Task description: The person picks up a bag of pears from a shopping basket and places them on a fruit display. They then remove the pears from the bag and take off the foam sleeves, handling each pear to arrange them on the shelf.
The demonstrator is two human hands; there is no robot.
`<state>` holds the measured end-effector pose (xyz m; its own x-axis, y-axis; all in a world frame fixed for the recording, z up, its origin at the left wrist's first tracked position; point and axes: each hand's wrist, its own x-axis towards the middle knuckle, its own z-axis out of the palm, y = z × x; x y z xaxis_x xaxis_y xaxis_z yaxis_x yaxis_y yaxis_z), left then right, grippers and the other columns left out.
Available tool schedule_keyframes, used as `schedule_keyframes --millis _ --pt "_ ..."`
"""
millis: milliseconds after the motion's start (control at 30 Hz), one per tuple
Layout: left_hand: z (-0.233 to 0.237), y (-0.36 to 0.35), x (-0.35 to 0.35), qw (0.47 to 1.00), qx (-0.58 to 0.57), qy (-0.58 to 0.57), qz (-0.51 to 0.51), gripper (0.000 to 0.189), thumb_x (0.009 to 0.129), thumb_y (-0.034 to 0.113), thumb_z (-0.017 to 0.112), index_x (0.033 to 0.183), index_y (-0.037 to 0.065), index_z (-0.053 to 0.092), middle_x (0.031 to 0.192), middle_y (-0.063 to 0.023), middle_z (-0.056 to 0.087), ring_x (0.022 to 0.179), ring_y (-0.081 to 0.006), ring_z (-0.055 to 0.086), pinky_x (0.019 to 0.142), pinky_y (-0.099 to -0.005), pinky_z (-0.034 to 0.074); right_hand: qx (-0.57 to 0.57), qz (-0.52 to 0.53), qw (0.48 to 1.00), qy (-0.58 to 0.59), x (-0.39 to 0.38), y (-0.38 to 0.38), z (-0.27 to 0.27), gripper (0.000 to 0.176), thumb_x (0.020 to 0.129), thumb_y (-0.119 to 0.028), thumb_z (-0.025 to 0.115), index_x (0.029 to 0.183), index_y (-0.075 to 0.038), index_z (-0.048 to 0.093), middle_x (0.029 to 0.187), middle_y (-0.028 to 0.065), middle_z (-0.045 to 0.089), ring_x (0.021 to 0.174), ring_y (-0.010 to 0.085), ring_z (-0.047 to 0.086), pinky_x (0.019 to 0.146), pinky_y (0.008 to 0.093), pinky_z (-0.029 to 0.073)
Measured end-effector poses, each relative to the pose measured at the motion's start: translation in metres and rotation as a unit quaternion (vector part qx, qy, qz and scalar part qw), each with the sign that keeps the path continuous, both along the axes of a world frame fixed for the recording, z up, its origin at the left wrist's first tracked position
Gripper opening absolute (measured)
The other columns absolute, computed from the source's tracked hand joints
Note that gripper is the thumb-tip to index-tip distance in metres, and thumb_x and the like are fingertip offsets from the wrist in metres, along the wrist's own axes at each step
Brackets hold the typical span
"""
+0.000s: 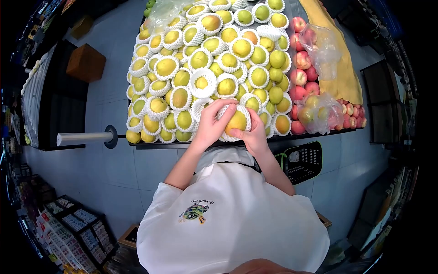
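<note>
Head view: the fingers of the left hand (pixel 213 122) and right hand (pixel 256 136) grasp a round yellow fruit in white foam netting (pixel 236 121). From it, netted yellow-green fruits (pixel 226 86) crowd twelve o'clock; round red fruits (pixel 302 60), two; a crumpled clear plastic bag (pixel 321 113), three; a black perforated plastic basket (pixel 310 165), four.

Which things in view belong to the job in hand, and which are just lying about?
In the job, it seems:
- left hand and right hand
- yellow fruit between them
- white foam net around it

Apparently lying about:
- red fruit
- yellow cloth
- black basket
</note>
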<state>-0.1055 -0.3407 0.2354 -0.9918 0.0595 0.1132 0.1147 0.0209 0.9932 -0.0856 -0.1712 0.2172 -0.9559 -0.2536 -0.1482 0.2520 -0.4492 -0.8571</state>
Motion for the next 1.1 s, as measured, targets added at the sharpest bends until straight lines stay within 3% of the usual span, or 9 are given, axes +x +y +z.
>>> schedule_keyframes --millis 300,433,467,567,600,700,733,867,1100 --pt "-0.028 0.014 0.005 0.987 0.147 -0.071 0.000 0.027 0.110 0.020 0.056 0.123 0.000 0.068 0.118 -0.0066 0.071 0.106 -0.0129 0.065 0.095 -0.0282 0.051 -0.073 -0.015 0.996 -0.053 0.006 0.006 -0.012 0.081 0.079 0.000 0.089 0.146 0.001 0.043 0.137 0.0087 0.057 0.128 0.0175 0.056 0.110 0.0347 0.048" --pt "-0.028 0.022 0.008 0.999 0.001 0.035 0.003 0.042 0.110 0.019 0.051 0.146 -0.001 0.051 0.148 -0.0176 0.053 0.136 -0.0243 0.051 0.115 -0.0366 0.039 -0.078 -0.068 0.992 -0.068 0.003 0.003 -0.007 0.069 0.089 -0.002 0.082 0.146 0.000 0.044 0.138 0.0078 0.057 0.128 0.0163 0.056 0.111 0.0341 0.047" --pt "-0.035 0.025 0.010 0.996 -0.023 0.083 0.019 0.053 0.110 0.021 0.048 0.156 -0.002 0.035 0.162 -0.0211 0.034 0.148 -0.0318 0.038 0.122 -0.0422 0.030 -0.079 -0.070 0.992 -0.069 0.002 0.002 -0.004 0.069 0.089 -0.002 0.082 0.146 0.000 0.044 0.138 0.0078 0.057 0.128 0.0163 0.056 0.111 0.0341 0.047" --pt "-0.047 0.044 0.026 0.983 0.060 0.129 0.113 0.058 0.110 0.026 0.048 0.157 -0.004 0.032 0.165 -0.0226 0.029 0.149 -0.0359 0.037 0.123 -0.0458 0.028 -0.104 -0.097 0.985 -0.100 0.002 0.000 0.000 0.064 0.091 -0.001 0.078 0.146 0.000 0.045 0.139 0.0074 0.058 0.127 0.0155 0.057 0.110 0.0340 0.047" --pt "-0.046 0.043 0.028 0.982 -0.036 0.156 0.103 0.067 0.107 0.028 0.055 0.158 -0.006 0.028 0.165 -0.0237 0.028 0.148 -0.0383 0.037 0.123 -0.0485 0.028 -0.086 -0.091 0.989 -0.080 0.002 0.002 -0.003 0.063 0.091 0.001 0.078 0.146 0.000 0.045 0.138 0.0079 0.058 0.127 0.0158 0.057 0.109 0.0341 0.048" --pt "-0.039 0.049 0.044 0.997 -0.017 0.073 0.010 0.079 0.100 0.028 0.067 0.158 -0.007 0.026 0.164 -0.0257 0.028 0.148 -0.0410 0.035 0.123 -0.0503 0.028 -0.071 -0.099 0.988 -0.091 0.010 0.008 -0.004 0.066 0.088 0.005 0.079 0.145 0.000 0.045 0.136 0.0095 0.058 0.124 0.0174 0.059 0.105 0.0344 0.053" --pt "-0.042 0.041 0.045 0.988 -0.119 0.100 -0.003 0.096 0.087 0.030 0.081 0.159 -0.005 0.028 0.163 -0.0255 0.030 0.146 -0.0424 0.035 0.121 -0.0503 0.030 -0.039 -0.125 0.987 -0.093 0.014 0.011 -0.005 0.068 0.085 0.006 0.080 0.143 0.000 0.045 0.134 0.0099 0.058 0.124 0.0184 0.059 0.104 0.0347 0.054" --pt "-0.031 0.035 0.053 0.943 -0.298 0.135 -0.051 0.108 0.072 0.030 0.092 0.158 -0.002 0.035 0.154 -0.0232 0.039 0.139 -0.0418 0.040 0.116 -0.0497 0.036 0.039 -0.170 0.981 -0.085 0.032 0.029 -0.020 0.065 0.079 0.004 0.086 0.130 -0.001 0.046 0.127 0.0099 0.056 0.120 0.0186 0.059 0.102 0.0348 0.055" --pt "-0.038 0.064 0.042 0.950 -0.284 0.121 -0.041 0.110 0.070 0.023 0.088 0.159 -0.005 0.029 0.137 -0.0249 0.053 0.126 -0.0433 0.053 0.108 -0.0490 0.045 0.174 -0.223 0.959 -0.031 0.041 0.025 -0.032 0.062 0.080 0.000 0.087 0.124 -0.003 0.043 0.126 0.0099 0.052 0.119 0.0178 0.057 0.101 0.0330 0.051"
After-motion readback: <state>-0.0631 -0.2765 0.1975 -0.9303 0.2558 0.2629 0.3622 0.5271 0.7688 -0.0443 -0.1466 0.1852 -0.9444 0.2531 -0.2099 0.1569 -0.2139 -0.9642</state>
